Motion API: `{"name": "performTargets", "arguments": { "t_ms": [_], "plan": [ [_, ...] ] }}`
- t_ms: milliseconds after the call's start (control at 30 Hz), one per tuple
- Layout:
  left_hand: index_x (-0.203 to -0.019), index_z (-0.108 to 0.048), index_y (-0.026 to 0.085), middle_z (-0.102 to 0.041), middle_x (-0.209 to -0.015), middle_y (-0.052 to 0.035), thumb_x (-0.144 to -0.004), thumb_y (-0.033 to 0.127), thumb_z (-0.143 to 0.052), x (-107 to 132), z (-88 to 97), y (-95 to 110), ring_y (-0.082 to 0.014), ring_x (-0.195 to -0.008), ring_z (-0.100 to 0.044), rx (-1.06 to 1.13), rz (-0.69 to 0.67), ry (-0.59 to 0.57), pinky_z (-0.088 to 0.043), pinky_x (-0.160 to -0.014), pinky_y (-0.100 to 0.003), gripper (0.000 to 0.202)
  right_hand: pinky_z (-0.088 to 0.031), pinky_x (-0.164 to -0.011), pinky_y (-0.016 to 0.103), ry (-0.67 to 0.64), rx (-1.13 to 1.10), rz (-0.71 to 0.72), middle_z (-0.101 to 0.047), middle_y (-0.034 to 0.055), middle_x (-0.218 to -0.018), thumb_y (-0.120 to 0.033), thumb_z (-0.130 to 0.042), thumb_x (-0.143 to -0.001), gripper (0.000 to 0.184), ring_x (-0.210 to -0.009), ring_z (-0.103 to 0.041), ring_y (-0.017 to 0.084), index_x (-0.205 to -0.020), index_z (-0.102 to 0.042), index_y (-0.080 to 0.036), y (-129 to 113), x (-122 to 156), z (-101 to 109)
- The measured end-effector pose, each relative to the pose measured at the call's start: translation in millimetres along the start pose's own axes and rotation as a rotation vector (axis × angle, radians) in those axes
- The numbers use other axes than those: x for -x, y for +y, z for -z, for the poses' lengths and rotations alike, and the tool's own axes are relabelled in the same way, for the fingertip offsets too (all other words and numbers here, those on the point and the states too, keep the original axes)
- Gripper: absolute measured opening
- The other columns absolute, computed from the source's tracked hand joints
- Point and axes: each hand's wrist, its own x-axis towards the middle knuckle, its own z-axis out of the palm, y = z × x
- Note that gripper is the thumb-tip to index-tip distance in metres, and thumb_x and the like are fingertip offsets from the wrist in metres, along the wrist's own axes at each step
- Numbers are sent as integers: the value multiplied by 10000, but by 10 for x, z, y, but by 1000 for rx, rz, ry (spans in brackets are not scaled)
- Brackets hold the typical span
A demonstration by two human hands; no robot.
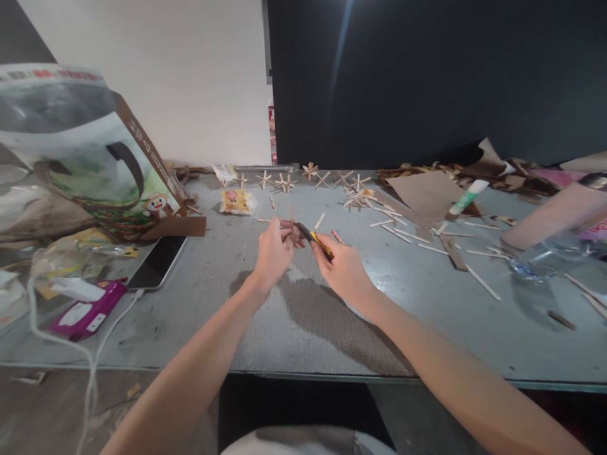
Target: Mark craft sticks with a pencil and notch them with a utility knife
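My right hand (pixel 345 268) is wrapped round a black-and-yellow utility knife (pixel 313 239), which points up and left toward my other hand. The fingers of my left hand (pixel 276 248) are pinched on a thin wooden stick (pixel 291 216) at the knife's front end. Whether the blade touches the wood is too small to tell. Just beyond the hands lie a short wooden stick (pixel 320 220) and a small red-patterned piece (pixel 337 236). Star shapes made of crossed sticks (pixel 284 183) stand in a row farther back.
Loose sticks (pixel 393 234) and cardboard (pixel 422 196) spread over the right side, near a glue stick (pixel 468 198), a pink bottle (pixel 550 212) and a clear plastic bottle (pixel 545 259). Leftward are a phone (pixel 158 262), a cable (pixel 114 322), a purple pack (pixel 90 309) and a large bag (pixel 95 170).
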Motion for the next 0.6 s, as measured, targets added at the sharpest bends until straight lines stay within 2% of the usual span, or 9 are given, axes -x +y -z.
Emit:
{"name": "performTargets", "arguments": {
  "t_ms": [333,600],
  "plan": [
    [-838,-498,224,-712,-714,-5,-918,214,-644,12,30,-32,-127,-582,-652,-112,-2,-43,-508,-607,-264,166,-413,-632,289,-62,-19,-72,-536,-22,-600,-285,-427,-1012,259,-508,-458,139,-869,-634,-224,14,-1,6],
    [-906,-549,214,-750,-794,-37,-979,330,-583,10,-19,-11,-130,-625,-657,-59,-35,-12,-531,-654,-284,141,-409,-636,286,-39,-168,-170,-465,-45,-537,-357,-445,-998,309,-509,-438,142,-729,-528,-228,-25,-52,46]
  ]
}}
